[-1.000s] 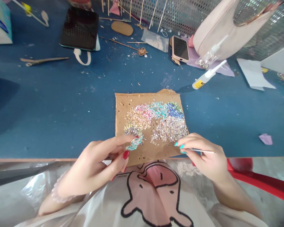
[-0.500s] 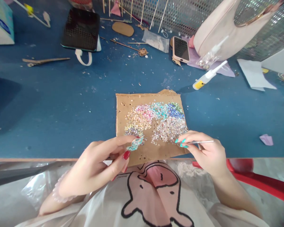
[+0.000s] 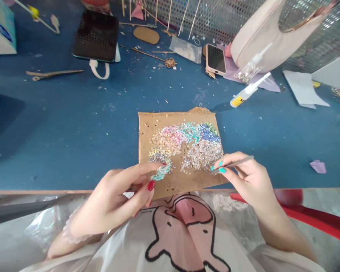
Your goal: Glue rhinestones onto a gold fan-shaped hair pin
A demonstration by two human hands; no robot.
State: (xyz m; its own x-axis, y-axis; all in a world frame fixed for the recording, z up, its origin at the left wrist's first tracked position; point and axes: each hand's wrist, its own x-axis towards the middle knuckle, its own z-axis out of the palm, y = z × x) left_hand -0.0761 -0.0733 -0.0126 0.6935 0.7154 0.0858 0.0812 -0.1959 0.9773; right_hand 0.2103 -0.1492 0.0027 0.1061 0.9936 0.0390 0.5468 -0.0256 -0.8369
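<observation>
Between the thumb and forefinger of my left hand (image 3: 121, 196) is a small leaf-shaped piece (image 3: 161, 172) covered in turquoise sparkling bits. It is held over the near left part of a cardboard sheet (image 3: 184, 184). My right hand (image 3: 245, 177) is closed on slim metal tweezers (image 3: 239, 161), whose tip points left, low over the cardboard. On the sheet lie loose sequin-like flakes in patches: silvery ones (image 3: 204, 153) closest to the tweezers, then blue (image 3: 209, 132), turquoise (image 3: 190, 131), pink (image 3: 172, 133) and yellowish ones (image 3: 160, 143).
A glue bottle (image 3: 248, 91) lies beyond the cardboard to the right. Farther back are a phone (image 3: 215, 59), a clear bag (image 3: 186, 50), a black tablet-like device (image 3: 96, 36) and a pale handbag (image 3: 260, 34). Hair-stick-like pieces (image 3: 55, 73) lie left. A red chair (image 3: 317, 217) stands below right.
My right hand has turned the tweezers, so their back end sits higher and the fingers have shifted slightly. My left hand and its turquoise piece stay nearly still.
</observation>
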